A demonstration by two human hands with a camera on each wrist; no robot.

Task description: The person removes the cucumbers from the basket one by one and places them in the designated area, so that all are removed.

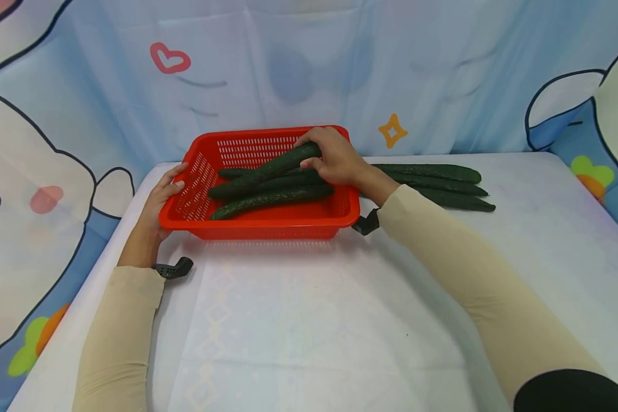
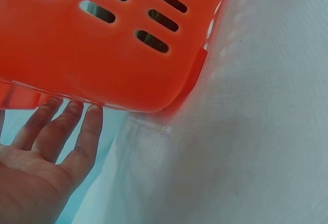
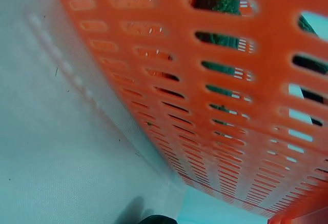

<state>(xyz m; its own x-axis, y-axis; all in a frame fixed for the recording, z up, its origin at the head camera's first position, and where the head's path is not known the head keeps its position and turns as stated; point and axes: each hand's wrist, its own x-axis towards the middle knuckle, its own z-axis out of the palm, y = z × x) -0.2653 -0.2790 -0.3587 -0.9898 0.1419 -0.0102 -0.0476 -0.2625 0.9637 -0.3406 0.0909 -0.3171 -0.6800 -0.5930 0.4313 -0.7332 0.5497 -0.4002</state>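
1. We're keeping the basket (image 1: 268, 220) planted on the table (image 1: 340, 320); left hand (image 1: 162, 197) is lying flat against its left wall, fingers straight.
2. Right hand (image 1: 335, 160) is curling round the top cucumber (image 1: 275, 169), lying on two others inside.
3. Probably best lowering it flat alongside them, tbh.
4. Spare cucumbers (image 1: 443, 183) are waiting right of the basket.

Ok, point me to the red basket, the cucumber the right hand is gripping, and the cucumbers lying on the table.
red basket (image 1: 268, 220): head view, near front rim.
gripped cucumber (image 1: 275, 167): head view, mid-length, left of the fingers.
cucumbers on the table (image 1: 438, 173): head view, middle of the top one.
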